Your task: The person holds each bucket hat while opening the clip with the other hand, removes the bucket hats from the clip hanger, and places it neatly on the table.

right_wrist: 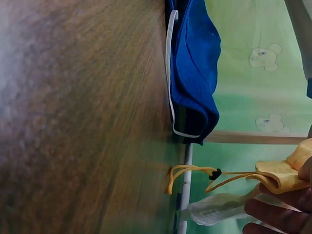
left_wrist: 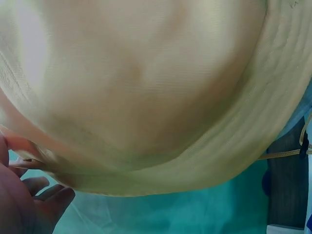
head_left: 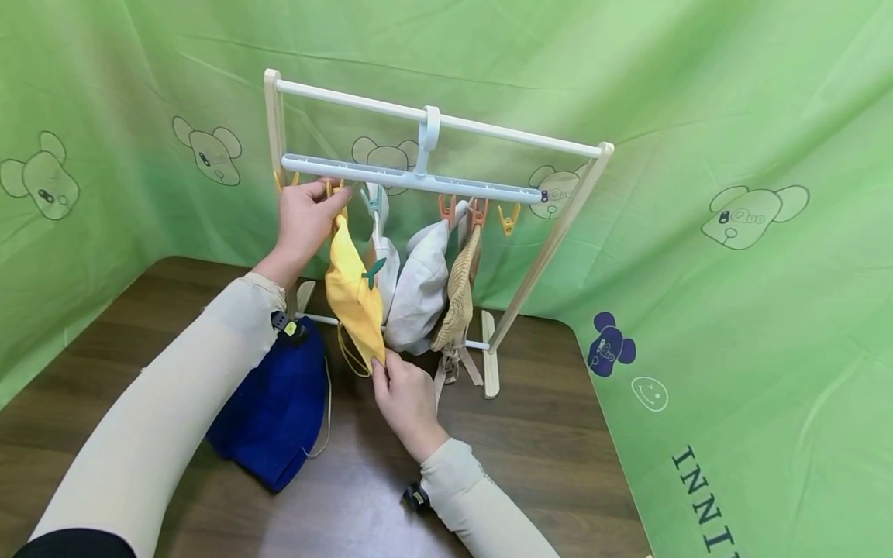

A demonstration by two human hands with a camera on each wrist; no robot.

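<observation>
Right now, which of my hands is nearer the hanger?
Left. Your left hand is just below the hanger; your right hand is much lower, pinching the yellow hat.

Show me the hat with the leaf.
The bright yellow fabric hat; its green leaf-shaped trim sets it apart, as no other hat shows one.

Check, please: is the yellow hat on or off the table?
Off: the yellow hat is held above the brown table, the right hand pinching its lower edge.
</observation>
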